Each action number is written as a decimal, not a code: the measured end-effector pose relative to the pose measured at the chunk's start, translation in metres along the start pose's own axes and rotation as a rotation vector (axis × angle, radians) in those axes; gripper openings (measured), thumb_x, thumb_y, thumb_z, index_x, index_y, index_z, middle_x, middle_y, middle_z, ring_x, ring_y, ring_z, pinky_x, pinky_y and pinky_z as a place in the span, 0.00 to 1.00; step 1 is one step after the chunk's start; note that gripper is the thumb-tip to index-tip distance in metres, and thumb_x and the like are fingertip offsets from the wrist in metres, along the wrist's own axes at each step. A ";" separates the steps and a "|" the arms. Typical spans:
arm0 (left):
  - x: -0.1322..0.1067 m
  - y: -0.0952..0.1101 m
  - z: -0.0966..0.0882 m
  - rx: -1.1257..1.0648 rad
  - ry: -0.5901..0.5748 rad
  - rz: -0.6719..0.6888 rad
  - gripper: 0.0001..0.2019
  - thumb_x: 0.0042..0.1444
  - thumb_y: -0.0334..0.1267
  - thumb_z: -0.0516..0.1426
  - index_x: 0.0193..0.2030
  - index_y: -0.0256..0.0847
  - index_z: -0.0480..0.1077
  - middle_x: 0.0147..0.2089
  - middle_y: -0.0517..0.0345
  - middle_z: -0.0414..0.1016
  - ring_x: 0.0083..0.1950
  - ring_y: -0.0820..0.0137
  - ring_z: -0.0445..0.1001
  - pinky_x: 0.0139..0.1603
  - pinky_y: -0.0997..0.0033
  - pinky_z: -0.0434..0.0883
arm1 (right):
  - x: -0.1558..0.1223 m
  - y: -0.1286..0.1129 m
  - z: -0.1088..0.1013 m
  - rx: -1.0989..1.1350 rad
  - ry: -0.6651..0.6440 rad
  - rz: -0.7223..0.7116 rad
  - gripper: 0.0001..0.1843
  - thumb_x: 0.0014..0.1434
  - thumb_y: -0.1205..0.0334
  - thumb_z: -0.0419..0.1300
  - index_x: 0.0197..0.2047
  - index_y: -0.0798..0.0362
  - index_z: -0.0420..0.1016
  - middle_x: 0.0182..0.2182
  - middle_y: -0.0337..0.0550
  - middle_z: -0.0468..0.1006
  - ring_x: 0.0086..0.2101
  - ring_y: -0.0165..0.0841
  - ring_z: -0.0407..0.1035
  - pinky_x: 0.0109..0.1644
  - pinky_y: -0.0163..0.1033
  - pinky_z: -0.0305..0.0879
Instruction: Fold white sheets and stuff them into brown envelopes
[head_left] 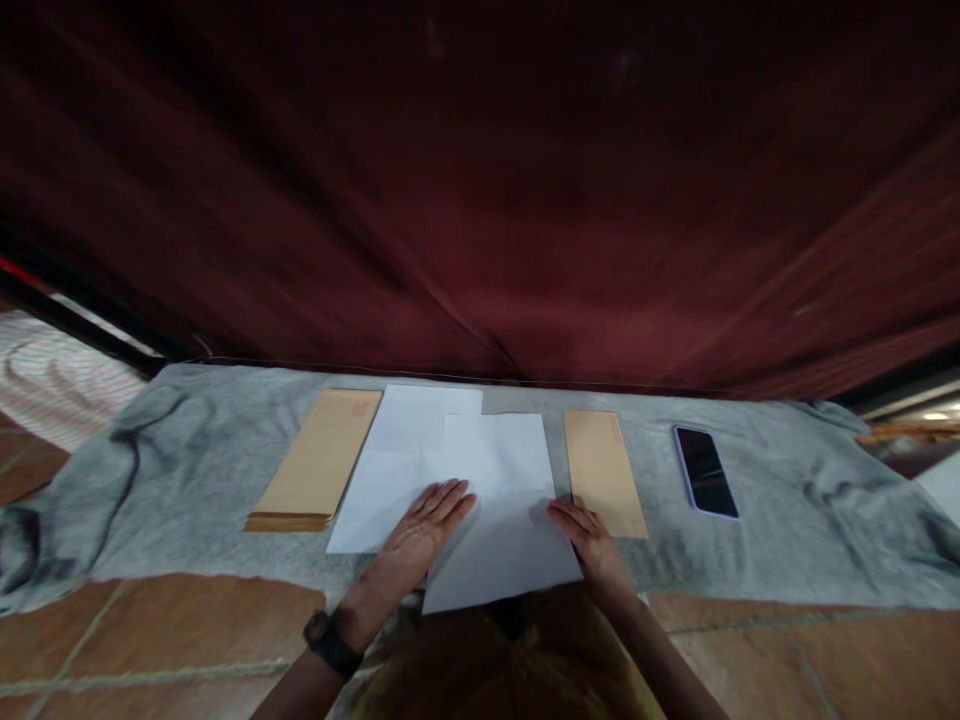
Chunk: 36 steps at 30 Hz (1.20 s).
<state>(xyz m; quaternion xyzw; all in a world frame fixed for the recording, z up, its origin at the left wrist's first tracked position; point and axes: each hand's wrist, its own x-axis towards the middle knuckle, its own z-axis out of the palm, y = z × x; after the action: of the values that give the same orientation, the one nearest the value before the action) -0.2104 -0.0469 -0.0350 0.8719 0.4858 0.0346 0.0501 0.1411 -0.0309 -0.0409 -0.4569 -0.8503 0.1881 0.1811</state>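
Left hand point(429, 520): flat, fingers extended on the front sheet point(506, 475).
Right hand point(595, 545): at that sheet's right edge; from here I can't tell if it pinches.
Front sheet: between both hands, overlapping white paper point(397, 450) (I'd press evenly, lightly).
Envelope stack point(319, 450): left.
Single envelope point(604, 465): right.

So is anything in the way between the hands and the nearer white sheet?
Nothing I can see: the left hand has its fingers on the nearer sheet of white paper, and the right hand touches its right edge. The single brown envelope lies beside it.
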 end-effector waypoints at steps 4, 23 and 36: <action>-0.004 -0.005 0.000 -0.018 -0.007 0.003 0.41 0.54 0.16 0.45 0.72 0.51 0.55 0.76 0.59 0.55 0.75 0.69 0.55 0.75 0.58 0.53 | 0.009 -0.001 -0.005 0.024 0.031 0.043 0.33 0.56 0.74 0.53 0.64 0.46 0.71 0.59 0.50 0.74 0.57 0.45 0.69 0.61 0.54 0.67; -0.009 0.012 -0.037 -0.099 -0.119 -0.069 0.37 0.59 0.18 0.42 0.74 0.50 0.52 0.76 0.53 0.53 0.76 0.63 0.52 0.74 0.50 0.56 | 0.046 0.015 -0.014 0.106 0.066 0.034 0.14 0.66 0.66 0.51 0.47 0.50 0.78 0.48 0.49 0.79 0.50 0.41 0.73 0.59 0.51 0.68; 0.005 -0.003 -0.040 -0.661 0.198 -0.380 0.18 0.65 0.41 0.54 0.59 0.41 0.72 0.55 0.51 0.80 0.56 0.62 0.78 0.58 0.62 0.73 | 0.057 0.015 -0.011 0.109 0.068 0.208 0.15 0.68 0.53 0.51 0.41 0.50 0.77 0.40 0.48 0.82 0.42 0.41 0.76 0.49 0.45 0.71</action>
<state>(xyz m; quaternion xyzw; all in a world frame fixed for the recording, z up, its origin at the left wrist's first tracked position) -0.2141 -0.0390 0.0047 0.6958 0.6039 0.2630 0.2865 0.1275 0.0272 -0.0310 -0.5383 -0.7802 0.2360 0.2141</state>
